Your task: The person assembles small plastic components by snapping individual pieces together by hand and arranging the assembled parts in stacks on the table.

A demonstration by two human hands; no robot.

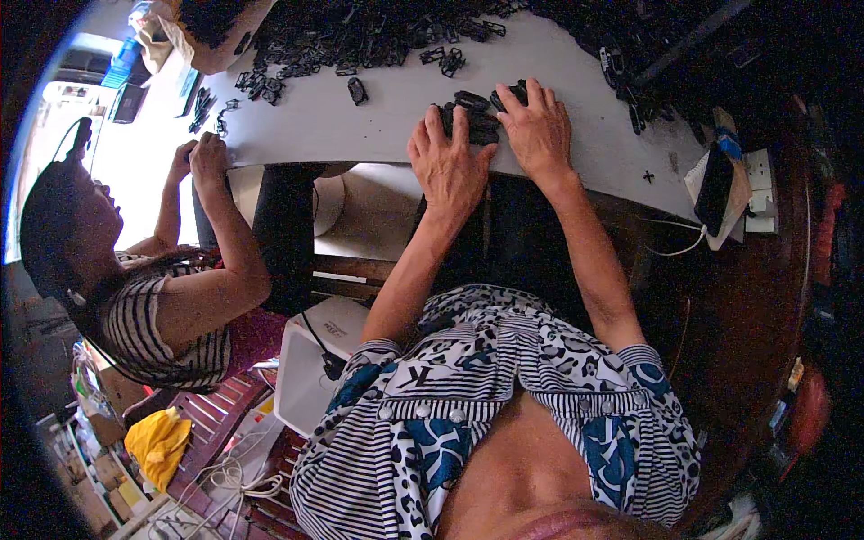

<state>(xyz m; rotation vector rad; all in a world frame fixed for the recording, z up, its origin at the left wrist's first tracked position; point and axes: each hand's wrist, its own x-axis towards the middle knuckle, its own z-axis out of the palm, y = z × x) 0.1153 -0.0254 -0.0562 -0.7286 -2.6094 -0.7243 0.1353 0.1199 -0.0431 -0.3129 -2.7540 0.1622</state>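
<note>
A small cluster of black plastic frame-like parts [474, 121] lies near the table's front edge, between my two hands. My left hand [450, 166] rests on the cluster from its left side, fingers spread and stretched over the parts, thumb apart. To the right, my right hand [540, 135] bends over another black plastic part [513, 94], which shows between its thumb and forefinger. Its other fingertips are partly hidden. What the parts are for cannot be made out.
A large heap of similar black parts [360, 36] covers the back of the white table [387, 117]. At the left, a person's hands [205, 157] work at the same table. A phone-like dark device [715, 191] and a white cable [688, 245] are at the right edge.
</note>
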